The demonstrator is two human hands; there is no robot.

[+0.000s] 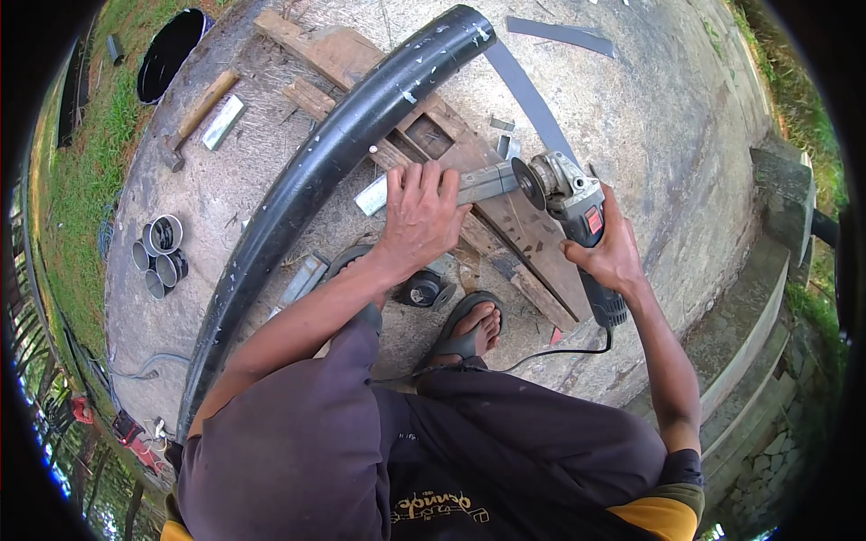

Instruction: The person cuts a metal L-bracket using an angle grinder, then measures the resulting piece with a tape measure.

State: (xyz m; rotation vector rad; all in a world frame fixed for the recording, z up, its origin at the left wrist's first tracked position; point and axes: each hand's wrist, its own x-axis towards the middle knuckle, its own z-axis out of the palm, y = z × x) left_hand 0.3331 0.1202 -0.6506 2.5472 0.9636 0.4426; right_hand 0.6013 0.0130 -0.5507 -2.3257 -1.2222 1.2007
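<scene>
My left hand [422, 212] is closed over a grey square metal tube [488, 183] and presses it down across a wooden board [537, 248]. In my right hand [612, 248] is a dark angle grinder [575, 200] with a silver head. Its round disc [529, 184] stands at the right end of the tube; whether it touches the metal I cannot tell. From the grinder's lower end a black cord [559, 351] runs back toward my feet. Just left of my left hand, a long black pipe [316, 167] slants across the board.
A hammer [200, 117] and a metal offcut [224, 123] lie at the far left. Nearer are several short pipe rings [162, 248]. A black bucket [173, 56] stands by the grass. Flat grey strips [530, 95] lie beyond the board. Concrete steps [744, 311] edge the right side.
</scene>
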